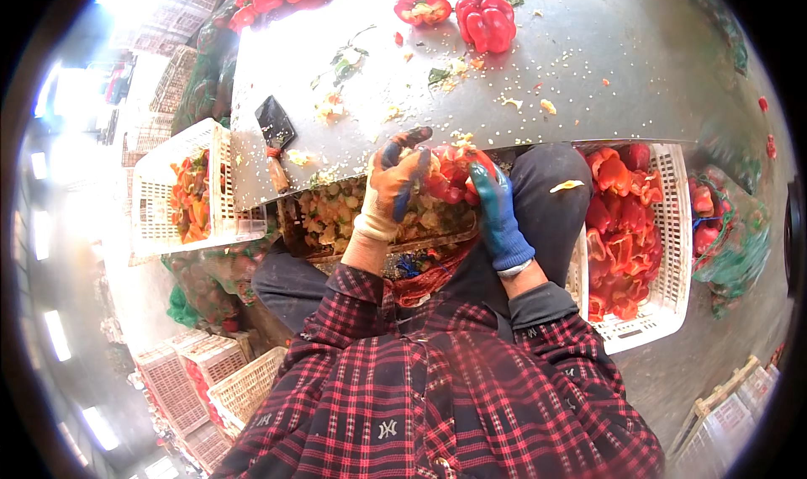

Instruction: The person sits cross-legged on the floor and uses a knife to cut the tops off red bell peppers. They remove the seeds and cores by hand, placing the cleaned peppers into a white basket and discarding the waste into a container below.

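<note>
My left hand (396, 179), in an orange and blue work glove, is curled at the left side of an opened red bell pepper (449, 171). On the pepper's right side, my right hand (495, 211) in a blue coated glove grips it, thumb or fingers along its edge. Pale seeds and core bits show at the pepper's top. Beneath my hands, below the metal table's (567, 100) edge, a container of cut-out pepper cores (334, 217) is visible. A cleaver-like knife with a wooden handle (277, 175) lies at the table's left, its dark blade (275, 122) pointing away.
Two red peppers (485, 21) (422, 7) sit at the table's far side, among scattered seeds and leaf scraps. A white plastic crate (674, 226) of red pepper pieces stands at the right, another crate (154, 195) with orange-red pieces at the left. Net bags (731, 252) of peppers lie beyond.
</note>
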`<state>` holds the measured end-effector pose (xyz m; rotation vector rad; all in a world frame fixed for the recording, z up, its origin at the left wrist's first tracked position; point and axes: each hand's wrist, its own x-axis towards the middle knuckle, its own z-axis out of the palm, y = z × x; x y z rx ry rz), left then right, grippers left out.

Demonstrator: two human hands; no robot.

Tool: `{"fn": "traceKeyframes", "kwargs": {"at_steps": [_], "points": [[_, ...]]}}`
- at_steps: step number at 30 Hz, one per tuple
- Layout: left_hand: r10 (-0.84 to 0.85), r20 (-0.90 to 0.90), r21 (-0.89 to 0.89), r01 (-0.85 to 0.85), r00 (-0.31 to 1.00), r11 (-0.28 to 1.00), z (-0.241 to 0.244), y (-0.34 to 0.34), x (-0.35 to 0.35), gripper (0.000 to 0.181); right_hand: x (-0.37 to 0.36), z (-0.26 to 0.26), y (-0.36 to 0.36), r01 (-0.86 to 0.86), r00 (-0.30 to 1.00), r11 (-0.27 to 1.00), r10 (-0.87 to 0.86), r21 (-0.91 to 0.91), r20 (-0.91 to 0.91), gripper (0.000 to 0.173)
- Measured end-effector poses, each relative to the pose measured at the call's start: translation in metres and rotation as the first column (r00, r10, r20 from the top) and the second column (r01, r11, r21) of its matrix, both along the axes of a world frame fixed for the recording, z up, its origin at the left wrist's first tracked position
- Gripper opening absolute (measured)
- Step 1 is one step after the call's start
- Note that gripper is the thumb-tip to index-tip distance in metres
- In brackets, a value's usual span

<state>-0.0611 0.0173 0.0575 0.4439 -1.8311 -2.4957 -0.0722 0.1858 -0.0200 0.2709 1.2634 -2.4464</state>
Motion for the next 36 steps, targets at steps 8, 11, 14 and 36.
{"fn": "traceKeyframes", "kwargs": {"at_steps": [8,11,14,36], "points": [[0.266,-0.034,-0.658,-0.222,0.963,0.719,-0.007,-0.074,-0.001,0.045,0.004,0.004,0.002,-0.042,0.998,0.992,0.047,-0.118,0.043,0.045],[0.008,-0.071,-0.748,-0.058,0.997,0.661,-0.021,-0.060,0.014,0.049,0.003,0.008,0.000,-0.096,0.995,0.992,0.097,-0.086,0.000,0.046],[-0.167,0.116,-0.370,0.198,0.979,0.908,-0.011,-0.037,0.020,0.054,0.010,0.028,0.002,-0.138,0.951,0.989,0.149,0.063,-0.270,0.045],[-0.056,0.223,0.309,-0.017,0.973,0.951,-0.029,-0.012,0.029,0.024,0.002,0.016,0.004,-0.241,0.971,0.958,0.239,-0.158,-0.027,0.025]]}}
